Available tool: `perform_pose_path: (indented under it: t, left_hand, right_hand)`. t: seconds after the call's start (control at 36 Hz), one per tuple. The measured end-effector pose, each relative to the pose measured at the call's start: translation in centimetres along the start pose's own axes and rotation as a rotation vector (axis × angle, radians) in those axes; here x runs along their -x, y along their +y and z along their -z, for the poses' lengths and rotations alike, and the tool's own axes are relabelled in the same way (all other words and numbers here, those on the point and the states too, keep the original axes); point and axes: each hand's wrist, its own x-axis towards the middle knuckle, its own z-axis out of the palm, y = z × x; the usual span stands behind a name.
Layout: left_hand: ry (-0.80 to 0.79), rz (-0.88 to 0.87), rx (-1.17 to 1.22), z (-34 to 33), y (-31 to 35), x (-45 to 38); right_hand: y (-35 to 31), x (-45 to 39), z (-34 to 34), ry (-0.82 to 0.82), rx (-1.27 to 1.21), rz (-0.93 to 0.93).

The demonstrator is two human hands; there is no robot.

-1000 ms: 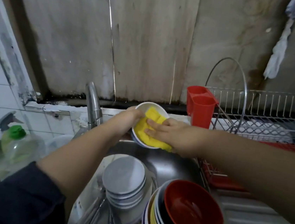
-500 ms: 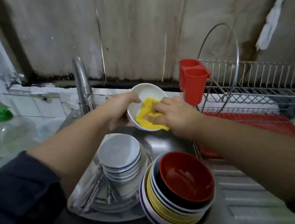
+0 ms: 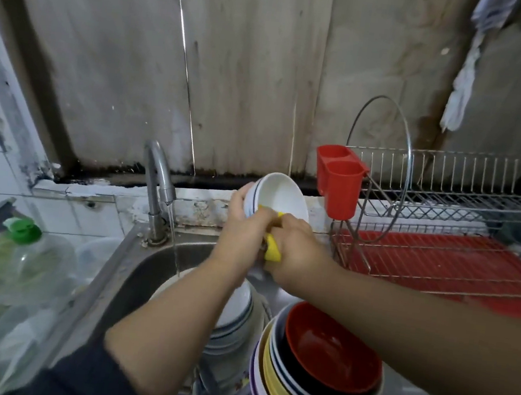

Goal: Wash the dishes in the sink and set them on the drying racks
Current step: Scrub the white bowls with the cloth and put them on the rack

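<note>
Left hand [image 3: 244,228] grips the white bowl [image 3: 280,196] by its rim, tilted above the sink [image 3: 144,268]; right hand [image 3: 295,250] pinches a yellow sponge [image 3: 272,250] against the bowl's lower edge. I see water running from the tap [image 3: 156,185] onto stacked plates [image 3: 232,320]. Nested bowls [image 3: 321,366] sit beside them; the drying rack [image 3: 445,218] stands to the right.

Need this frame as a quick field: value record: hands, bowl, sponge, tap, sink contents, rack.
left hand: grips white bowl at its rim, bowl tilted, opening facing the camera
right hand: holds yellow sponge against the bowl's lower edge
tap: running, thin stream falling into sink
sink contents: stack of white plates; stacked bowls with red bowl on top
drying rack: wire, red tray beneath, no dishes visible in its shown part
red cutlery holder: hung on the rack's left end
</note>
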Motion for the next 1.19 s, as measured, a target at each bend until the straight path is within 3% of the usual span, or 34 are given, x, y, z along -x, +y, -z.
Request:
perform_pose_path:
  t: [0.11,0.17,0.22,0.28,0.33,0.39,0.47,0.56,0.58,0.64,0.72,0.83,0.92,1.06,1.19]
  left_hand:
    - [-0.208,0.352,-0.055,3.2,2.6,-1.2]
    - [-0.092,0.332,-0.135,2.9,2.8,-1.3]
    - [0.082,0.153,-0.119,1.1,1.9,-0.7]
    - [0.124,-0.009,-0.040,-0.5,1.1,0.4]
    - [0.009,0.051,0.010,0.0,1.7,0.4]
    - [-0.127,0.244,0.031,1.5,3.0,-0.2]
    - [-0.021,0.306,-0.064,1.9,3.5,-0.8]
    - [0.152,0.079,-0.062,-0.5,2.4,-0.3]
    - [0.151,0.022,-0.061,-1.1,2.2,0.1]
    - [0.071,0.005,-0.049,-1.2,1.9,0.6]
    - [-0.042,0.119,0.063,0.0,1.6,0.5]
    - [0.057,0.244,0.199,1.4,0.0,-0.9]
    - [-0.024,0.445,0.419,1.8,-0.7,-1.2]
    - [-0.003,0.426,0.630,1.3,-0.5,-1.1]
    - [0.110,0.335,0.667,1.6,0.6,-1.1]
  right_hand:
    - [3.1,1.2,1.2,0.025,0.029,0.080]
    - [3.2,1.2,1.9,0.011,0.108,0.120]
    - [1.2,0.2,2.0,-0.006,0.017,-0.029]
    - [0.1,-0.4,1.1,-0.016,-0.117,-0.149]
    - [0.1,-0.2,1.4,0.028,-0.118,-0.037]
    - [1.1,0.5,2.2,-0.033,-0.050,-0.031]
    - [2.9,1.1,1.9,0.060,0.021,0.028]
    - [0.3,-0.2,2.3,0.073,-0.265,-0.230]
    - [-0.3,-0.6,2.1,0.041,-0.409,-0.353]
    - [-1.0,-1.2,2.3,0.095,-0.628,-0.421]
    - [0.2,-0.6,2.9,0.135,-0.923,-0.522]
    - [0.2,0.3,4.0,0.270,-1.762,-0.731]
    - [-0.7,0.1,3.9,0.318,-2.134,-0.832]
    - [-0.7,-0.3,3.0,0.270,-2.414,-0.800]
    - [0.4,-0.3,2.7,0.265,-2.260,-0.990]
